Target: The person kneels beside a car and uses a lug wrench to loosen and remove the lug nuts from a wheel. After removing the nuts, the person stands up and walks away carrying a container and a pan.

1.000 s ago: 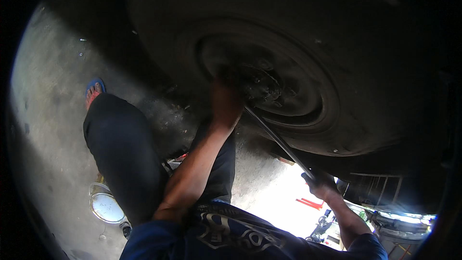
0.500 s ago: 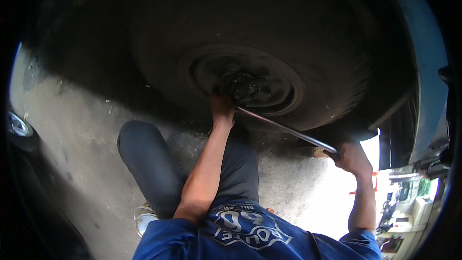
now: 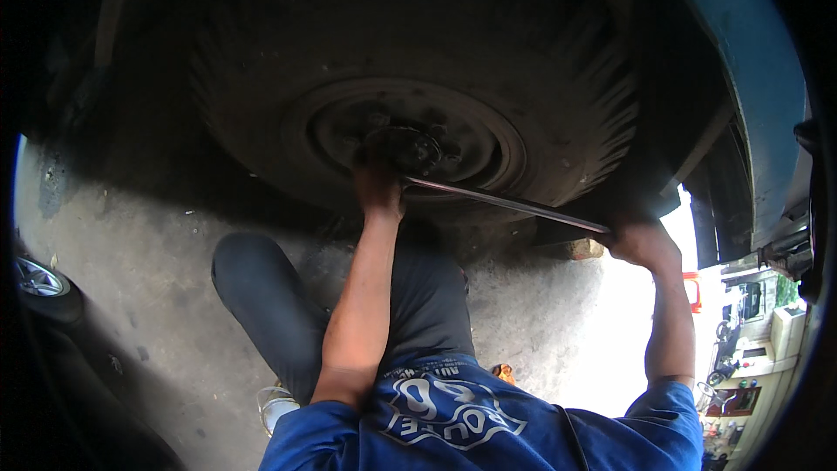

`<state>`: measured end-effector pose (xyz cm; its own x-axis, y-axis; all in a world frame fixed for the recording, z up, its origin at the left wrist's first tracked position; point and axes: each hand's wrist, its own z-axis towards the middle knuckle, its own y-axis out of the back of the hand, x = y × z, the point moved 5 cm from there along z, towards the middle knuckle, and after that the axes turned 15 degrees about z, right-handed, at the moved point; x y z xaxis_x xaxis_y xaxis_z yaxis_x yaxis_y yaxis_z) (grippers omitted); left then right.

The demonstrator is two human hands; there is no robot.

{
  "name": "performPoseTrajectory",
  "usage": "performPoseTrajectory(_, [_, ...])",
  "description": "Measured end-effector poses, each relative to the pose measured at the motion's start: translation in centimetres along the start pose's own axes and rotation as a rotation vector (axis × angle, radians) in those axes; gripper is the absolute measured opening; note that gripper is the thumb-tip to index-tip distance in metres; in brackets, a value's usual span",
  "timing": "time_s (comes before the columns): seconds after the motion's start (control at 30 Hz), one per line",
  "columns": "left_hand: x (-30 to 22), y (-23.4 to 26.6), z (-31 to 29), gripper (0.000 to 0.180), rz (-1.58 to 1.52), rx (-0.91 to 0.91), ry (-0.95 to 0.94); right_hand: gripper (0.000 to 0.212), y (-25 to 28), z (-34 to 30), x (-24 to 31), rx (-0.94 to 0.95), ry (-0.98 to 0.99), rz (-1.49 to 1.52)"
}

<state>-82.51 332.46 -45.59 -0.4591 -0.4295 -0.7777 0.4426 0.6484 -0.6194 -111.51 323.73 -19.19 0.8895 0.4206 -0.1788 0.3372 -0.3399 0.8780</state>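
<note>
A large vehicle wheel stands in shadow in front of me, with a ribbed tyre (image 3: 253, 96), a recessed rim (image 3: 510, 144) and a hub (image 3: 414, 148) ringed by nuts. A long shiny wheel wrench (image 3: 506, 201) slants from the lower part of the hub toward the right. At its hub end my left hand (image 3: 378, 183) is closed round the wrench head, its fingertips dark in shadow. My right hand (image 3: 645, 244) grips the far end of the handle, out past the tyre's edge. The wrench head's fit on a nut is hidden behind my left hand.
A blue body panel (image 3: 758, 96) curves along the right. Below the tyre lies a wooden block (image 3: 582, 249). A loose wheel (image 3: 42, 283) rests on the concrete floor (image 3: 157, 288) at the left. Beside my leg stands a pale round container (image 3: 277, 406).
My right hand has risen with the handle end, so the wrench lies closer to level. My left hand stays at the hub. The whole view has shifted a little.
</note>
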Motion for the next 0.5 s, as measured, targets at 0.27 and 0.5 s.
performPoseTrajectory(0.27, [0.8, 0.0, 0.3, 0.027, 0.023, 0.054, 0.085, 0.036, 0.4, 0.8, 0.3, -0.065, 0.095, 0.043])
performPoseTrajectory(0.5, [0.9, 0.7, 1.0, 0.028, 0.626, -0.149, -0.231, 0.037, -2.3, 4.6, -1.8, 0.077, 0.172, 0.160])
